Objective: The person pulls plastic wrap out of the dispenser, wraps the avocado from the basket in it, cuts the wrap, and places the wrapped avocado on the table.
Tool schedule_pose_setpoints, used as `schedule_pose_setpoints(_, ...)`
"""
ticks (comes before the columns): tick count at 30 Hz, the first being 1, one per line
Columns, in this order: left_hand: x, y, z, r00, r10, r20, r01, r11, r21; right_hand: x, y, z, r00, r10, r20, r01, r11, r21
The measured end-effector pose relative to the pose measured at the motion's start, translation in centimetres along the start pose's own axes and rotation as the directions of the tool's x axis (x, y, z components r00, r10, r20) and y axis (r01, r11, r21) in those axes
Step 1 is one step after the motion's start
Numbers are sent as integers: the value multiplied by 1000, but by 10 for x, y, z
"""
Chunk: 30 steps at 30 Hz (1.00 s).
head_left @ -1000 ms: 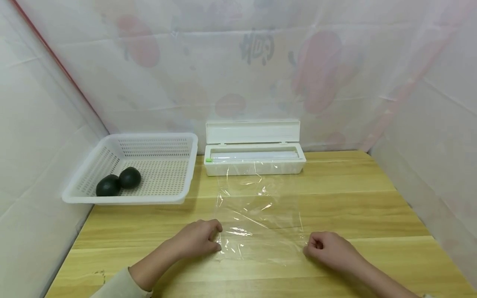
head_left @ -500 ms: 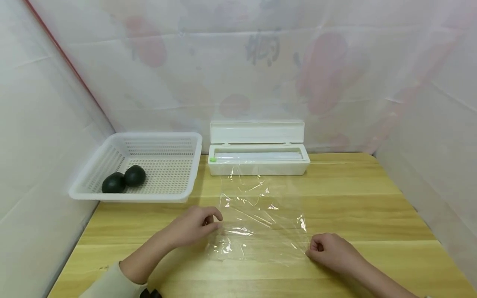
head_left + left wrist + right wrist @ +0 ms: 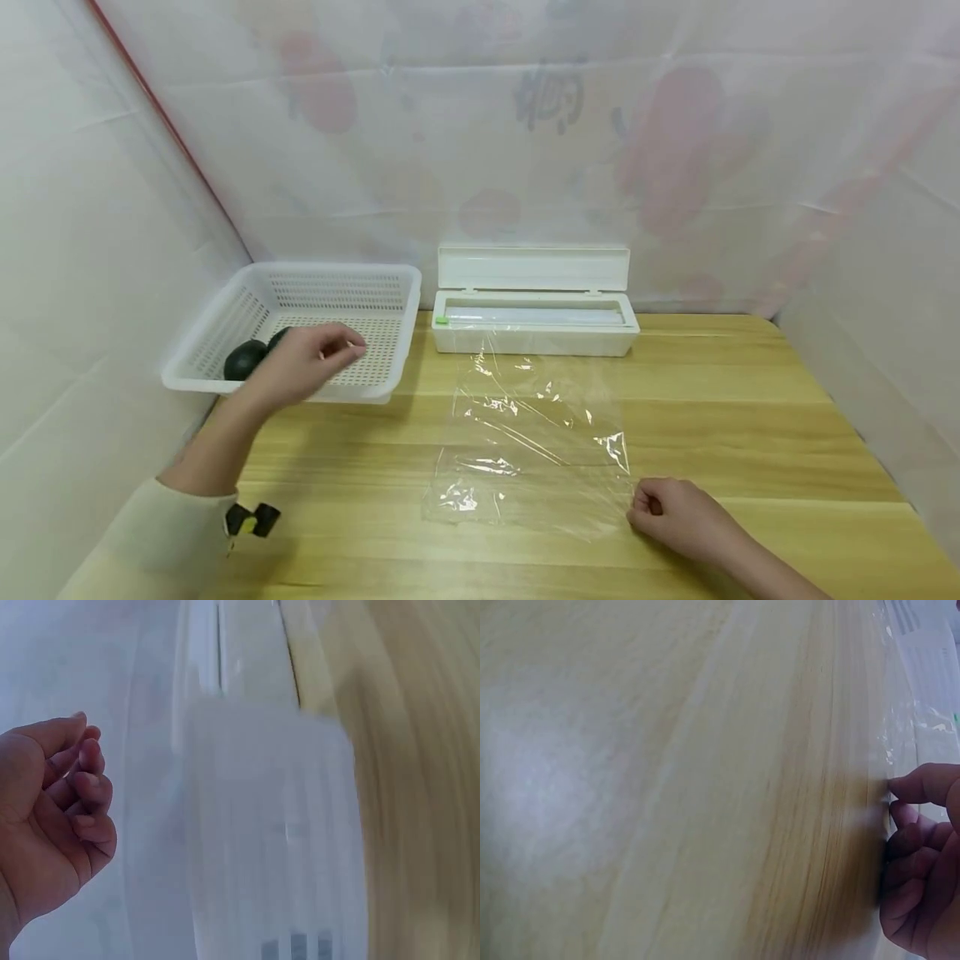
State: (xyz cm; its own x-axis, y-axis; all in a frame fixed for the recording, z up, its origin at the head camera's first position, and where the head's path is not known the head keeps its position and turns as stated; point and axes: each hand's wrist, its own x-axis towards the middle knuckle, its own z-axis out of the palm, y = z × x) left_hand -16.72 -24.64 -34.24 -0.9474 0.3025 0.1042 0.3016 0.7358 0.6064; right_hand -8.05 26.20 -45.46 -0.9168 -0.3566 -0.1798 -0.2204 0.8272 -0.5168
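Observation:
A sheet of clear cling film [image 3: 532, 450] lies over the wooden table, running from a white dispenser box [image 3: 536, 342] toward the front. My right hand [image 3: 686, 518] pinches its front right corner, low over the table. My left hand [image 3: 300, 367] hovers over the front of a white plastic basket [image 3: 411, 321], fingers loosely curled around nothing. Just beyond it are two dark, round fruits, avocado-like: one dark fruit [image 3: 244, 361] shows, and the other [image 3: 277, 337] is mostly hidden behind the hand. The left wrist view has the left hand [image 3: 64, 806] beside the blurred basket [image 3: 274, 802].
The dispenser's lid [image 3: 534, 268] stands raised, with the film roll [image 3: 525, 316] inside and a green slider [image 3: 442, 320] at the left. Pale curtain walls [image 3: 487, 150] enclose the table [image 3: 735, 400] at the back and sides.
My left hand has let go of the film's left edge and moved up and left over the basket. The right hand keeps its hold on the corner. The head view has shifted slightly.

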Motion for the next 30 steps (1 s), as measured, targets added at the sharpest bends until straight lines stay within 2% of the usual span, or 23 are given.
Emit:
schedule_pose_setpoints(3,7,-29,-20,997,-70,-15,71,992,107,-1,0,0,1000,5,-11,-5,1000,-11)
schedule_pose_setpoints(6,11,-60,-34,993,-121,-12,121,969,217,-2,1,1,1000,22,-22,-23,999,-30)
schedule_pose_setpoints(10,13,-95,-44,982,-189,20,173,933,316,-2,2,3,999,34,-42,-36,998,-47)
schedule_pose_setpoints(13,15,-111,-47,966,-252,58,214,904,369,-3,1,5,998,31,-61,-34,998,-52)
schedule_pose_setpoints(18,23,-120,-45,929,-359,90,281,844,457,-6,-1,8,995,36,-95,-41,998,-49)
schedule_pose_setpoints(23,27,-123,-41,900,-421,111,325,819,473,-7,-4,10,993,45,-112,-49,998,-34)
schedule_pose_setpoints(27,27,-124,-38,886,-446,129,328,797,507,-7,-4,11,992,63,-111,-66,997,-29)
schedule_pose_setpoints(30,28,-125,-36,885,-446,130,324,793,516,-7,-5,11,991,75,-115,-79,997,-27)
